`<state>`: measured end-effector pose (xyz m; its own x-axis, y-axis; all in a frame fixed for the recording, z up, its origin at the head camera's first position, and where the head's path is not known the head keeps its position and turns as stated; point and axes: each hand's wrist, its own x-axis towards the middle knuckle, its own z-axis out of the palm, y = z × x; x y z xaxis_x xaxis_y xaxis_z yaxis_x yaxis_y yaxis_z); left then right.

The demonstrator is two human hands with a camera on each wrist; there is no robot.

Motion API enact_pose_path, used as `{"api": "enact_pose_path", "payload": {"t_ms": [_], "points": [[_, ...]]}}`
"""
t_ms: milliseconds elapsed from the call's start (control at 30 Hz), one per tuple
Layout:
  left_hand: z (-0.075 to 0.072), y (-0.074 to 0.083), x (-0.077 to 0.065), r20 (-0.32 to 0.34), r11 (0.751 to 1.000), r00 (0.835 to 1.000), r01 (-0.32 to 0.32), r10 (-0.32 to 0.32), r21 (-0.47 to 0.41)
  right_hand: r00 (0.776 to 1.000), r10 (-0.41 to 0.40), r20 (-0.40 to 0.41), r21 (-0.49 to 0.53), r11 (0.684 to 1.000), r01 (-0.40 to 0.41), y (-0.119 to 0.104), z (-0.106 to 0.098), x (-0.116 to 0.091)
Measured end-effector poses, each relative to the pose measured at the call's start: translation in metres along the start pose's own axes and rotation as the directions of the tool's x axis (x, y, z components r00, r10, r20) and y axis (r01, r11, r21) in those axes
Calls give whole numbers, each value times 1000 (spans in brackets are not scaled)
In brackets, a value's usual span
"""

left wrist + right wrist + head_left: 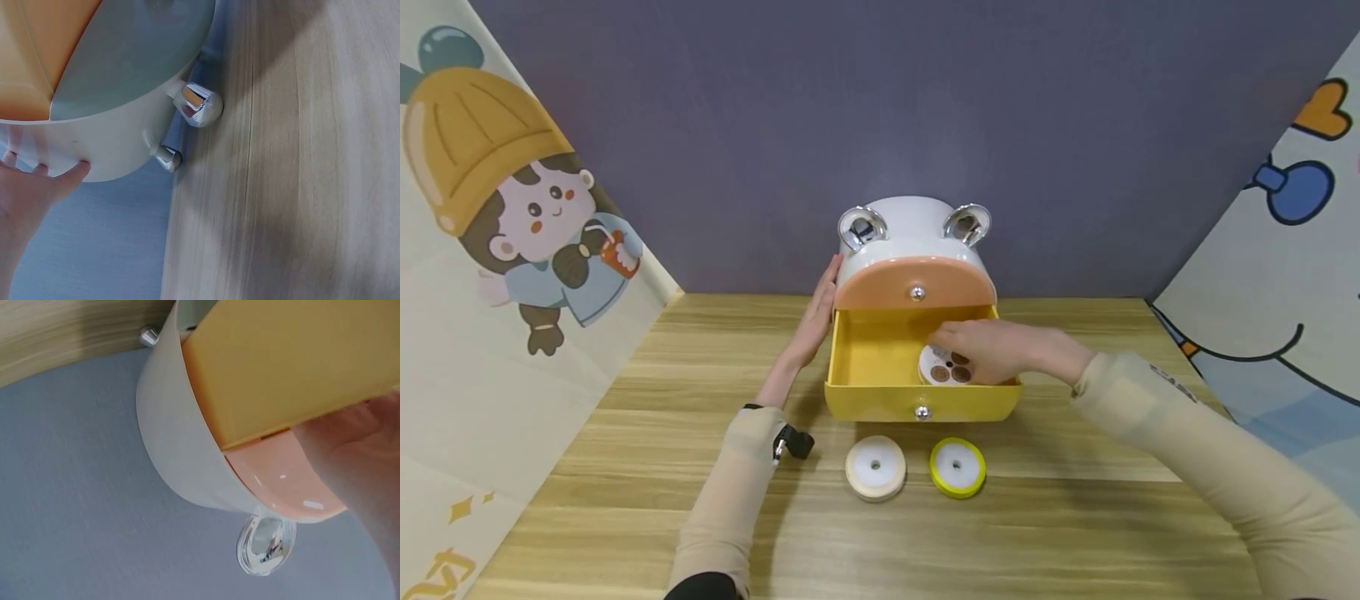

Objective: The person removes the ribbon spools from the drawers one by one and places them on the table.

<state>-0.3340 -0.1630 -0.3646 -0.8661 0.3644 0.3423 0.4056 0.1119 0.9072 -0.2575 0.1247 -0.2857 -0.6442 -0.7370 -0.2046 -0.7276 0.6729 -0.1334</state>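
A small white storage box (917, 223) with an animal face stands with its lower yellow drawer (880, 403) pulled out. My left hand (812, 325) rests with extended fingers against the box's left side; in the left wrist view the fingertips touch the white wall (112, 147). My right hand (996, 348) reaches into the drawer's right half and grips a round white spool (936, 367) with brown circles on its face. The hand covers part of this spool, and in the right wrist view the drawer wall hides the fingertips.
A cream ribbon spool (876, 468) and a yellow ribbon spool (957, 468) lie in front of the drawer on the wooden table (1075, 517). Above the drawer is an orange upper drawer front (880, 287), closed. A grey-blue wall (737, 150) rises behind the box.
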Motion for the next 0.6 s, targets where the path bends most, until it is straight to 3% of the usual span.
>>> {"api": "enact_pose_path", "payload": {"t_ms": [300,600], "points": [[1,-1,0,-1,1000,1000,-2,2,-7,995,-42,-92,-16,999,41,-4,-14,-8],[1,1,-1,0,1000,1000,20,-20,-12,990,58,-128,-16,998,-61,-21,-41,-27]]}}
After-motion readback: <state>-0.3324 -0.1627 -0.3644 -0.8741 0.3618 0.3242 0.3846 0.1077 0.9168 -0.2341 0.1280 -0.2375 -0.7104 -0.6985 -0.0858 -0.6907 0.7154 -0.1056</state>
